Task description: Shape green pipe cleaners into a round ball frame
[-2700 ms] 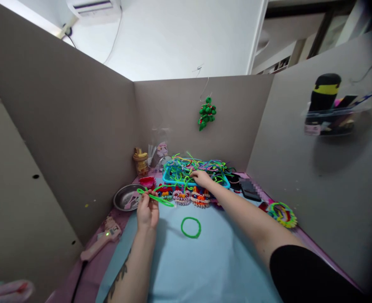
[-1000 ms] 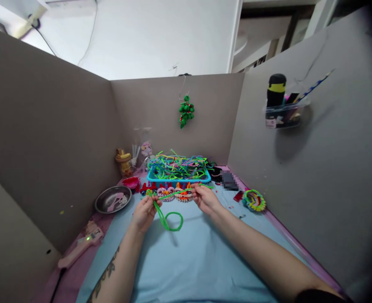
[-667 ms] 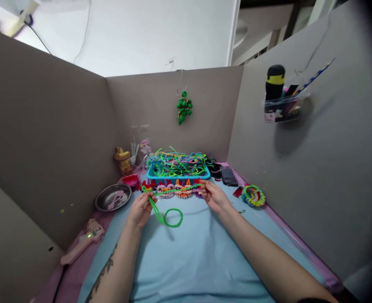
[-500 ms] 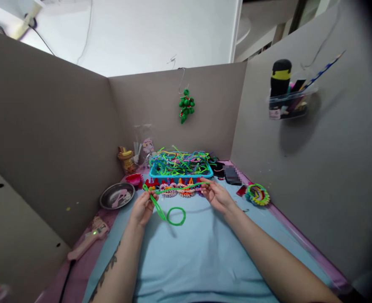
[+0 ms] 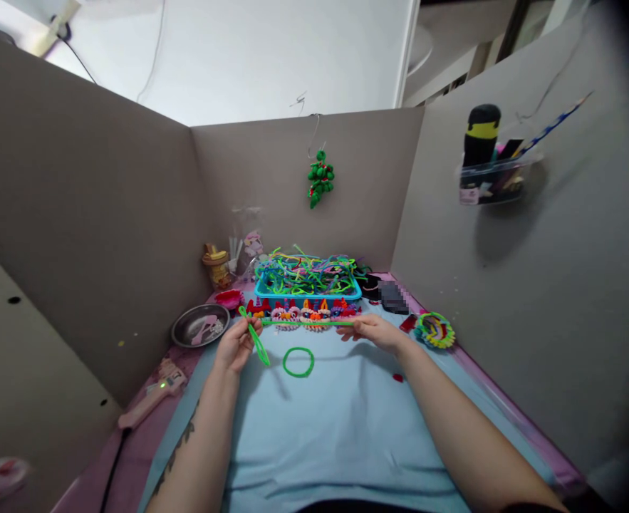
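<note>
My L hand (image 5: pixel 235 343) is pinched on green loops (image 5: pixel 262 353) that dangle toward me; my R hand (image 5: pixel 374 332) pinches a green strand (image 5: pixel 303 323) that runs straight btwn both. A closed green ring (image 5: pixel 313 363) lies on the blue cloth (image 5: pixel 340 427), just this side of the strand. Beyond: row of colorful figures (image 5: pixel 315 315), then blue tray (image 5: pixel 308 296) w/ tangled strands (image 5: pixel 308 274). R wall: clear bin (image 5: pixel 498 187), pale label (image 5: pixel 469 196) too small to read.
</note>
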`<state>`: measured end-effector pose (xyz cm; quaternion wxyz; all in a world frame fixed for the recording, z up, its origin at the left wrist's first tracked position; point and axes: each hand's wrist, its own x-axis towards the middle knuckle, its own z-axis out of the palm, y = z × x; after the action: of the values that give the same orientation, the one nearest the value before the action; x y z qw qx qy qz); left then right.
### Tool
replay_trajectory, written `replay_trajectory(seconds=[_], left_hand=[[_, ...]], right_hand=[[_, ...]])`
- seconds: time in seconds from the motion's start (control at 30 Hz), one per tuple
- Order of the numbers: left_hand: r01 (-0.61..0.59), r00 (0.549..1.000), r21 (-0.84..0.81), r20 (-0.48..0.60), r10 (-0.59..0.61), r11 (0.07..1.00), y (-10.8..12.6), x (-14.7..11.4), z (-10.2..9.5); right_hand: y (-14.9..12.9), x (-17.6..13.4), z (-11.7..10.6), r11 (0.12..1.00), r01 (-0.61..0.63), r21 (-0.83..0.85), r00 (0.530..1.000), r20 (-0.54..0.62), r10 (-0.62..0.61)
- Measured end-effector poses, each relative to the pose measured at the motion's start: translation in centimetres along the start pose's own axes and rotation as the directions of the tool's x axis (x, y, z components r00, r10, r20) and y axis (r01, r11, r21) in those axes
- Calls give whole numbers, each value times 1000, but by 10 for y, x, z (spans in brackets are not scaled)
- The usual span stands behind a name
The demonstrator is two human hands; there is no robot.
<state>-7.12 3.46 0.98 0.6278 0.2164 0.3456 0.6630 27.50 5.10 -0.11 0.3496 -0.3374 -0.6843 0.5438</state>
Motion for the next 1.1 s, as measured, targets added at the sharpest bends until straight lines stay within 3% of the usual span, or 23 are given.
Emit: replay_trajectory(seconds=[0.07,0.17,0.27,0.4,0.53,0.93,1.1], left_hand=[[18,999,34,36,-19,999,-2,-2,0],[34,995,70,87,-41,997,-6,-4,1],[48,988,95,139,-61,994,-11,-5,3],[62,984,107,161,-79,992,-16,-8,7],[72,983,114,162,-90,991,-18,-13,12],[59,989,121,130,-75,991,-20,-11,12],[27,998,73,59,-31,997,-18,-9,13]], right_hand=[[4,4,1,991,44,127,990,-141,-26],[8,10,4,923,146,356,933,-360,-9],[9,13,7,819,238,523,891,-453,30],[9,13,11,695,317,645,887,-461,23],[9,14,12,631,352,692,890,-455,3],[8,11,14,577,378,724,894,-447,-25],[8,10,13,556,400,729,888,-458,-39]])
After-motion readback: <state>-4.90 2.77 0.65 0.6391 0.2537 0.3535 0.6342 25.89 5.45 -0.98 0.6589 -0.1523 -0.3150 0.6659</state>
